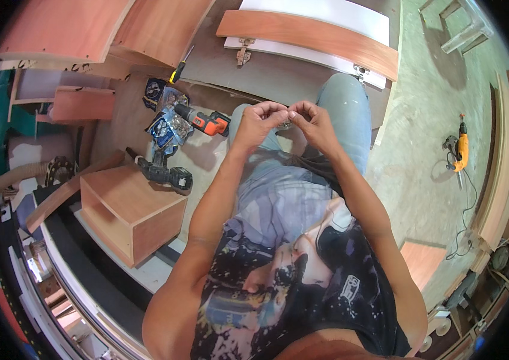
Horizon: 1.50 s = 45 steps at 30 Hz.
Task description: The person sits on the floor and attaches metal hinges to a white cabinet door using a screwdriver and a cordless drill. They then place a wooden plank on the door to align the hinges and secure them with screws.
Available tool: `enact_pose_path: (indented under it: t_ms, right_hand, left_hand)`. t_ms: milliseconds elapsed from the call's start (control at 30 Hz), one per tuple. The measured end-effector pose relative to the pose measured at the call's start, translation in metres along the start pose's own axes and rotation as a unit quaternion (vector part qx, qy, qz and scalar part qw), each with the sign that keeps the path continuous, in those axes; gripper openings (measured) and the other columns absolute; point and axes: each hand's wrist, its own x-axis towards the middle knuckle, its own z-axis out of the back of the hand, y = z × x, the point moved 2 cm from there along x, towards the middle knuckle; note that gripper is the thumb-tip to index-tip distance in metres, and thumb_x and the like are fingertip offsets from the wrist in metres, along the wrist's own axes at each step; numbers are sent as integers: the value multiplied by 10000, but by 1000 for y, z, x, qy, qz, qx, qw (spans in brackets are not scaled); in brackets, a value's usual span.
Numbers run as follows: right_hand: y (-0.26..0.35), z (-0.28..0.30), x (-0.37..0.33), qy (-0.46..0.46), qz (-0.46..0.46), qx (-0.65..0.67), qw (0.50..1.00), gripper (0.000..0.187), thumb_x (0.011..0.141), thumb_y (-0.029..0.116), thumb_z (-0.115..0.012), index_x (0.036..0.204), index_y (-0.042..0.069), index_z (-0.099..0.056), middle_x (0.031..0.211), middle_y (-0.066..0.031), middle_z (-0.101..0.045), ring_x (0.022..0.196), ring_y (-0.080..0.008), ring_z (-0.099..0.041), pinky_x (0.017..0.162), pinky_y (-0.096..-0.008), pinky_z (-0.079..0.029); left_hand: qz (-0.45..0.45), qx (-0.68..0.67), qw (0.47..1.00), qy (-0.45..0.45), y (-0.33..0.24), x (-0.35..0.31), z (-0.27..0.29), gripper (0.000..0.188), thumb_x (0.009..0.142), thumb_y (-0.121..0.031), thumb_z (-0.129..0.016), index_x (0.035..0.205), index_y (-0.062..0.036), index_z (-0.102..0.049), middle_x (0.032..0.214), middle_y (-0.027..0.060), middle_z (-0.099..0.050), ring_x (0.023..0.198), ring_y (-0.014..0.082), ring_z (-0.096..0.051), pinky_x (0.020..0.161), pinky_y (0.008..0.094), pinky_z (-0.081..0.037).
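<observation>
My left hand and my right hand meet above my lap, thumbs and forefingers pinched together at the tips. Something small and metallic shows just below the fingertips, too small to name. Beyond my knees a long brown wooden strip lies across a white board. Two metal cabinet hinges, a left one and a right one, sit along the near side of the boards. Left of my left hand, an orange and black cordless drill lies on the floor beside blue packets.
A black cordless tool rests on a wooden box at the left. Near the top left is a yellow-handled screwdriver. A yellow corded drill stands out on the right floor, near stacked planks. A stool is at the far right.
</observation>
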Motion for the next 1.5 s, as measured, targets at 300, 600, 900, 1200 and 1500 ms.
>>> enact_pose_path:
  t_ms: [300, 600, 900, 1200, 1500]
  right_hand:
    - [18, 1, -8, -51, 210, -298, 930, 175, 869, 189, -637, 899, 22, -676, 680, -61, -607, 636, -101, -560, 580, -276, -459]
    - [11, -20, 9, -108, -30, 121, 986, 211, 911, 181, -608, 821, -9, -622, 741, 15, -591, 681, -59, -523, 591, -226, -432]
    - [-6, -79, 82, -41, 6, 175, 984, 158, 978, 167, -557, 954, 12, -577, 832, -11, -584, 704, -73, -549, 629, -239, -491]
    - [-54, -163, 233, 8, -224, 425, 877, 85, 910, 164, -515, 859, 97, -529, 718, 1, -515, 548, -79, -434, 453, -218, -350]
    - [-150, -245, 378, -63, -334, 141, 930, 161, 858, 172, -568, 824, 40, -654, 751, -43, -611, 556, -124, -479, 448, -294, -403]
  left_hand:
    - [-240, 338, 910, -4, -9, -10, -11, 104, 859, -99, -637, 917, -14, -627, 837, 124, -638, 749, 287, -631, 649, 363, -493]
    - [-399, 339, 838, -156, -6, -3, -26, 71, 880, -47, -623, 919, -12, -574, 838, 135, -620, 726, 304, -628, 632, 370, -501]
    - [-115, -124, 944, -284, 52, 65, 37, 64, 936, -50, -582, 976, -7, -555, 860, 41, -611, 692, 103, -571, 612, 248, -488]
    - [-36, -339, 893, -294, 59, 151, 173, 78, 959, -75, -580, 991, -48, -514, 811, 45, -590, 598, 102, -543, 511, 224, -464]
    - [7, 217, 925, -313, 112, 270, 339, 110, 853, -90, -667, 892, 11, -646, 805, 138, -688, 724, 236, -676, 655, 360, -525]
